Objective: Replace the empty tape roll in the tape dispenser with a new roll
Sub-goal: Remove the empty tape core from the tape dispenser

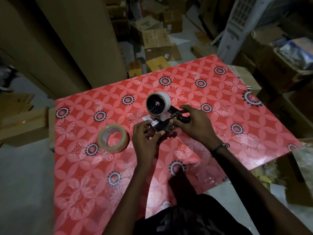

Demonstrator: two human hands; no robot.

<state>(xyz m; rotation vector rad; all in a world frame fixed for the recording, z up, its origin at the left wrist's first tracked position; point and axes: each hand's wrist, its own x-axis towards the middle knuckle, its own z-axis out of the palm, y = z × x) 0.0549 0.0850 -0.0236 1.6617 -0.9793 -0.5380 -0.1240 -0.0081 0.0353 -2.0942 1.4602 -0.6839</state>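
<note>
- The tape dispenser (165, 121) lay on the red flowered table (220, 133), with a pale, bare-looking core (157, 103), judged to be the empty roll, on the spindle at the dispenser's far end
- The new tape roll (113, 139) lay flat on the table, to the left of the dispenser and clear of it, with no hand on it
- The left hand (145, 139) was curled around the near, cutter end of the dispenser, fingers wrapped onto its metal parts
- The right hand (194, 124) gripped the dispenser's right side, around the dark handle, thumb and fingers closed on it
- The step in hand seemed to be steadying the dispenser before the empty core came off; the swap had not begun
- The next move likely called for one hand to hold the frame while the other went to the core beyond it and drew it sideways off the spindle
</note>
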